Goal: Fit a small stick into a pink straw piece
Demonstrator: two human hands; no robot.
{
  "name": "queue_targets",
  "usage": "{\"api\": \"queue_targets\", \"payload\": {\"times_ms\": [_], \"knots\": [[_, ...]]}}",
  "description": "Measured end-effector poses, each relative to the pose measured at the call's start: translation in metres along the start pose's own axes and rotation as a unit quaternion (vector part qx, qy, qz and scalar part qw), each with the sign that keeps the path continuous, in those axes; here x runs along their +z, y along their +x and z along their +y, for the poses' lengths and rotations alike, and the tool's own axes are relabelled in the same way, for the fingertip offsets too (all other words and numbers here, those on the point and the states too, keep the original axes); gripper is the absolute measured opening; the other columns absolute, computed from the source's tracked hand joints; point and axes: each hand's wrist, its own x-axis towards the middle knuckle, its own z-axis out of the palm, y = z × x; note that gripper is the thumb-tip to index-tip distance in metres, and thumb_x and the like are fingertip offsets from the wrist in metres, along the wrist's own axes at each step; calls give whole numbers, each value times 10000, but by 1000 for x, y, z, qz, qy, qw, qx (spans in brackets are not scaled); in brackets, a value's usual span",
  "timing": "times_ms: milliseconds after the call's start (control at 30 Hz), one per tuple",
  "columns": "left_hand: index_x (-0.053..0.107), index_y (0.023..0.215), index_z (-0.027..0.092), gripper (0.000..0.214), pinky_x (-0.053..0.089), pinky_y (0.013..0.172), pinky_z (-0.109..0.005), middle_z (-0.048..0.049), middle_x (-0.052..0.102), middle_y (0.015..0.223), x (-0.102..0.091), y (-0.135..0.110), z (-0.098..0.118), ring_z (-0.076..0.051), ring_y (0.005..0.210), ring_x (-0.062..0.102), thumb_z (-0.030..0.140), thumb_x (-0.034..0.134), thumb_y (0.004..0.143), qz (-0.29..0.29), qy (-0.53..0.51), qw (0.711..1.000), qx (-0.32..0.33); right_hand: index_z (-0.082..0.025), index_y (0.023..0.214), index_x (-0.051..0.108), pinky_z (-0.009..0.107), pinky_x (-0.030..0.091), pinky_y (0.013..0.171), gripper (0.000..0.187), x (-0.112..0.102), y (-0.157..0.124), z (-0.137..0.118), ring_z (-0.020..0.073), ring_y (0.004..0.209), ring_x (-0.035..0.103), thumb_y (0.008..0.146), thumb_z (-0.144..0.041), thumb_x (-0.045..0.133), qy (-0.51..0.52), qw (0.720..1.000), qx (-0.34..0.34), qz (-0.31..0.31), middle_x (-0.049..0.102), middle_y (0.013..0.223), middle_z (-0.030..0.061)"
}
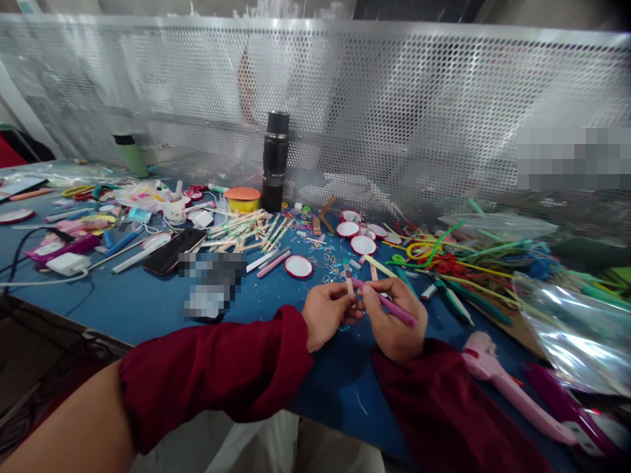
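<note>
My left hand (326, 314) pinches a short wooden craft stick (349, 281) that stands upright between its fingers. My right hand (393, 318) grips a pink-purple pen (394, 307), its tip pointing left at the stick. A second wooden stick (373, 271) shows just above my right fingers. Both hands hover close together over the blue table (148, 305). Dark red sleeves cover both forearms.
White discs with red rims (298, 266) lie beyond my hands, beside a pile of wooden sticks (246, 230). A black flask (275, 161) stands before the perforated metal screen. A phone (173, 251) lies left. Coloured pipe cleaners (458, 259), a pink glue gun (497, 381) and plastic bags sit right.
</note>
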Motion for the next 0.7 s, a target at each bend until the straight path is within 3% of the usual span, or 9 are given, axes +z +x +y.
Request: {"api": "queue_targets", "payload": {"times_ms": [233, 700], "knots": [[728, 991, 116, 357, 468, 570, -201, -43, 670, 740, 0, 1, -1, -102, 616, 600, 361, 744, 730, -2, 2, 1000, 6, -221, 779, 634, 281, 475, 614, 146, -1, 1, -2, 164, 640, 635, 827, -355, 600, -19, 999, -25, -4, 672, 709, 1], [715, 1036, 114, 309, 473, 564, -201, -43, 663, 744, -2, 2, -3, -99, 608, 608, 274, 692, 772, -2, 0, 1000, 4, -212, 789, 628, 283, 472, 624, 127, -1, 1, -2, 168, 667, 640, 829, -330, 601, -12, 1000, -20, 11, 675, 718, 4]]}}
